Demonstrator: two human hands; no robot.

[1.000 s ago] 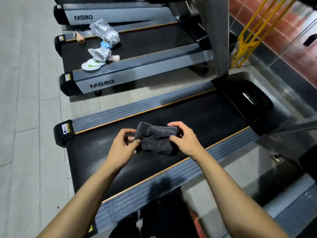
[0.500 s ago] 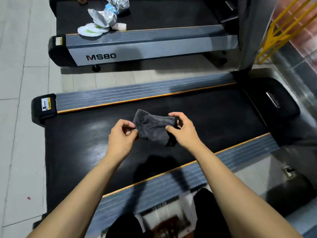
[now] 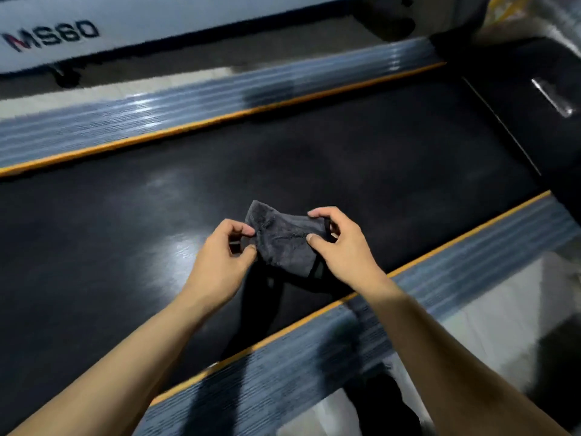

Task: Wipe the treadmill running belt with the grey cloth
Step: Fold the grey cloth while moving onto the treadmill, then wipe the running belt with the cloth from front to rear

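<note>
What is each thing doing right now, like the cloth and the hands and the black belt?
grey cloth: bunched up, held in the air above the belt, not wiping yet.
left hand: pinches the cloth's left edge.
right hand: grips the cloth's right side.
running belt: bare and shiny; whether it is moving cannot be told.

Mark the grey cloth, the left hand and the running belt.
grey cloth (image 3: 283,243): head view, middle of the bunched fabric.
left hand (image 3: 220,262): head view, back of the hand.
running belt (image 3: 361,158): head view, bare black surface beyond the hands.
</note>
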